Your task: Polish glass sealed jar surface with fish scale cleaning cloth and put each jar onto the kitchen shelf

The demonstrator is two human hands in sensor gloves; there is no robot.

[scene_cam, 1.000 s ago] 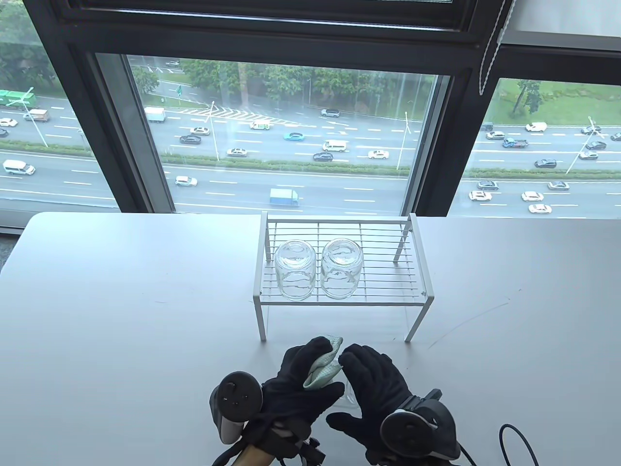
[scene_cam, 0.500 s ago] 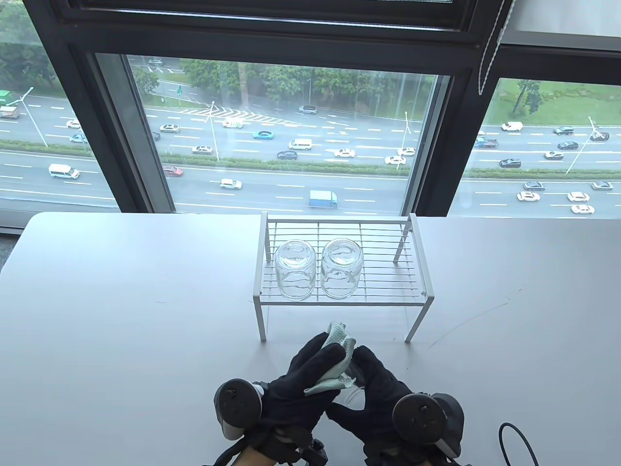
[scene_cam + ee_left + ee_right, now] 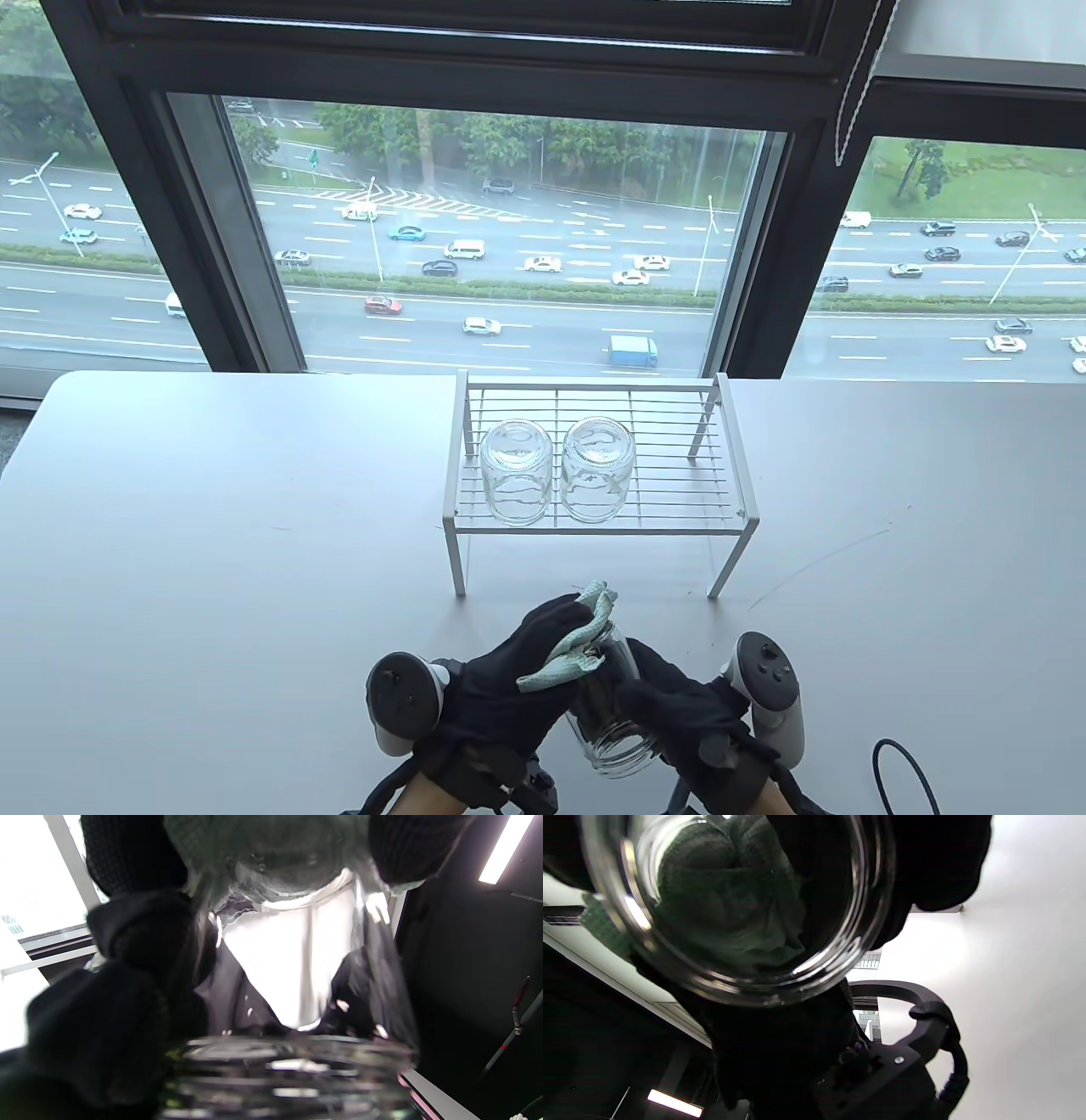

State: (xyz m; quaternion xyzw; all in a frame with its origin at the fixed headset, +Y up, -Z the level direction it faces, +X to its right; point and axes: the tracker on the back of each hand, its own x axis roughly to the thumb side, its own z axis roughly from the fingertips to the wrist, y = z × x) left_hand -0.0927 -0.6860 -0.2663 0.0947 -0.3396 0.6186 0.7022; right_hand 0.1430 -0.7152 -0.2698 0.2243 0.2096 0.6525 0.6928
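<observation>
A clear glass jar (image 3: 612, 722) is held tilted above the table's front edge, its open mouth toward me. My right hand (image 3: 679, 709) grips its side from the right. With its fingers curled around the pale green cloth (image 3: 570, 649), my left hand (image 3: 517, 679) presses it against the jar's far end. The right wrist view looks into the jar's mouth (image 3: 734, 912), with the cloth (image 3: 725, 904) showing through the glass. In the left wrist view the jar (image 3: 297, 997) fills the middle and the cloth (image 3: 263, 853) covers its top. Two more jars (image 3: 514, 472) (image 3: 597, 467) stand upside down on the white wire shelf (image 3: 662, 475).
The shelf stands mid-table near the window, its right half bare of jars. A black cable (image 3: 908, 768) lies at the table's front right. Grey tabletop (image 3: 212, 526) spreads to the left and right of the shelf.
My right hand has rolled outward, its tracker now on the right side, and the jar has tipped with its mouth toward me. The left hand keeps the cloth on the jar.
</observation>
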